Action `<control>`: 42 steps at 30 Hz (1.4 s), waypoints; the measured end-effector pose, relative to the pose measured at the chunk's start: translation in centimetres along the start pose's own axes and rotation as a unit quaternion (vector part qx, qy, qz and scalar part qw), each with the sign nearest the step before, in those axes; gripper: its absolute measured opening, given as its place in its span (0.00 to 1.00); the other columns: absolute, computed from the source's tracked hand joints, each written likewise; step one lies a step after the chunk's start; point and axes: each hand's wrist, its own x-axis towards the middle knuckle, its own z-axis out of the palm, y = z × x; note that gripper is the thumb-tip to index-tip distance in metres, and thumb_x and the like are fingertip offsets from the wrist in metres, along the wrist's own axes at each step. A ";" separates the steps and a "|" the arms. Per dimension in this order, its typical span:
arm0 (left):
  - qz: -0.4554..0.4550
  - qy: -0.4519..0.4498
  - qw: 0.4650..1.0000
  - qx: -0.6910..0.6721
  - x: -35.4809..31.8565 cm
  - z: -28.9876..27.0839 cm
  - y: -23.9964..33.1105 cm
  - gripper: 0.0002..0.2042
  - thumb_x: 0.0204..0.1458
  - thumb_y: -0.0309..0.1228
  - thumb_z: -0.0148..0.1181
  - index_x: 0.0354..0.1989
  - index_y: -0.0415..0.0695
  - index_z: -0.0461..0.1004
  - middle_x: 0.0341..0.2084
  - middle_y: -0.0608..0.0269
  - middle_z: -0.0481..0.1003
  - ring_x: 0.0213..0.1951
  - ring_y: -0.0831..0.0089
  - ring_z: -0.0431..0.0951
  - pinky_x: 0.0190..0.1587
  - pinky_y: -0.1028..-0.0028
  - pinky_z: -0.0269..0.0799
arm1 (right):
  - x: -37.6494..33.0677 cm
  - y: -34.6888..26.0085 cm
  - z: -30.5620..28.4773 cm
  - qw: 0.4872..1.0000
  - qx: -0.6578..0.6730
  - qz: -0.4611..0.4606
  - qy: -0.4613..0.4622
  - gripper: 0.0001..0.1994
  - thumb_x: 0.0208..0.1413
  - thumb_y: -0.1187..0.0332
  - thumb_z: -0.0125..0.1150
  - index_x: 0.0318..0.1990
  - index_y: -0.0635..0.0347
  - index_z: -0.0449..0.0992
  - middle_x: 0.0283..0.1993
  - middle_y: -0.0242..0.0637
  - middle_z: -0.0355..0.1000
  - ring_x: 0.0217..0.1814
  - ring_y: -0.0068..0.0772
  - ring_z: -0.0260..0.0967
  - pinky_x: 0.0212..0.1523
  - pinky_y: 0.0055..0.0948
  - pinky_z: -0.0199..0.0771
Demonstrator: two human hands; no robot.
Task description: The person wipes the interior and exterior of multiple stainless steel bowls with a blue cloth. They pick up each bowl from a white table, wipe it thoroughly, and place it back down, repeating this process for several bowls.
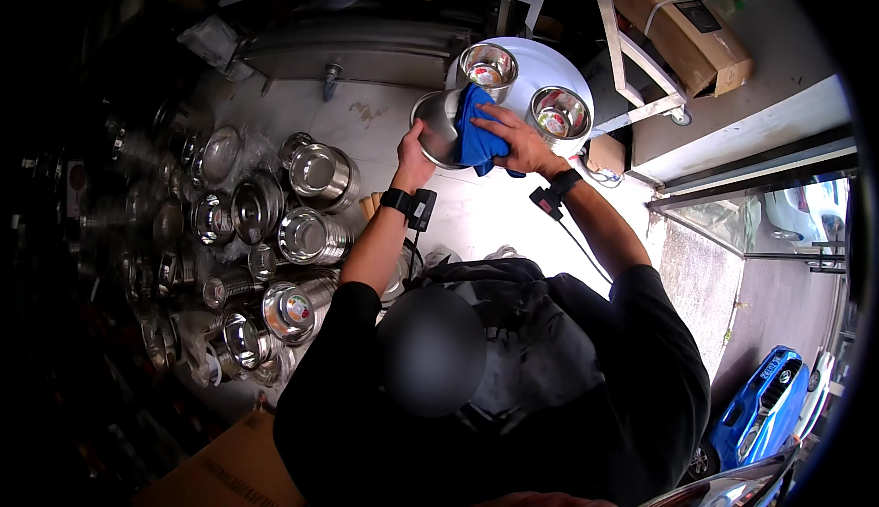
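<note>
left hand (414,152) grips the steel pot (438,127) by its rim, tilted, while right hand (518,141) presses the blue cloth (476,131) flat against it

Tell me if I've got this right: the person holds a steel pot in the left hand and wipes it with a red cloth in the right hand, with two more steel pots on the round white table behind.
Not quite: the cloth is blue, not red, as the head view shows. The rest holds: the left hand holds the steel pot, the right hand presses the cloth to it, and two more steel pots stand on the round white table behind.
</note>
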 end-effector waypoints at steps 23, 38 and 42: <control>0.195 -0.233 0.847 0.436 7.6 15.6 -6.3 0.13 0.56 0.26 0.61 0.48 0.35 0.73 0.38 0.62 0.80 0.38 0.73 0.79 0.45 0.75 0.74 | -13.1 12.0 -11.0 0.892 -0.138 0.376 0.212 0.27 0.44 0.73 0.65 0.55 0.36 0.81 0.72 0.42 0.60 0.67 0.55 0.67 0.62 0.44 0.75; 0.245 -0.227 0.330 0.883 14.0 17.0 -21.9 0.15 0.51 0.24 0.53 0.49 0.46 0.70 0.27 0.54 0.81 0.31 0.54 0.83 0.34 0.56 0.77 | -12.0 26.6 -12.3 0.864 -0.176 0.413 0.230 0.27 0.49 0.52 0.70 0.60 0.32 0.75 0.72 0.42 0.58 0.62 0.58 0.67 0.54 0.50 0.77; 0.248 -0.218 0.351 0.876 14.7 15.8 -23.2 0.16 0.52 0.25 0.52 0.50 0.44 0.70 0.28 0.53 0.82 0.31 0.55 0.84 0.33 0.58 0.77 | -11.2 27.7 -11.3 0.885 -0.197 0.378 0.186 0.28 0.48 0.49 0.72 0.60 0.32 0.75 0.73 0.44 0.56 0.60 0.60 0.67 0.51 0.50 0.79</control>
